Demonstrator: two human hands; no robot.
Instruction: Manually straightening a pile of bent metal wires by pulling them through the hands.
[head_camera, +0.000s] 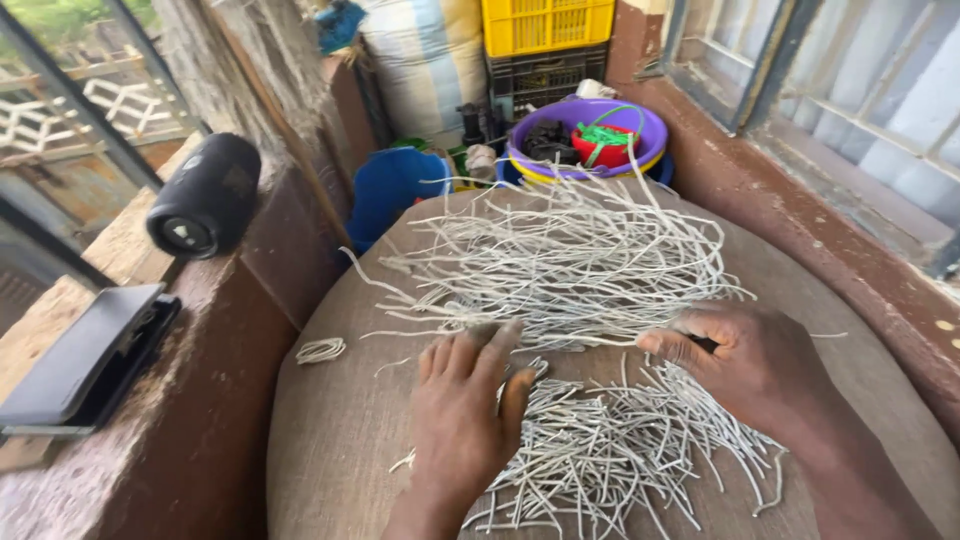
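Black speaker (204, 196) on ledge, purple basin (588, 128) (perhaps holding green twine).

Pale grey strips (560, 270) on brown sacking (340, 430); purple basin (585, 125), yellow crate (545, 22), black speaker (205, 195).

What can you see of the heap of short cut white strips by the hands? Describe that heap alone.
The heap of short cut strips lies on the brown cloth-covered surface, nearest the camera. The pieces are thin, flat, off-white and look like plastic or cane; which, I cannot tell. They lie loose and criss-crossed, mostly straight. The left hand rests flat on the heap's left edge; the right hand lies over its upper right, pinching something dark.
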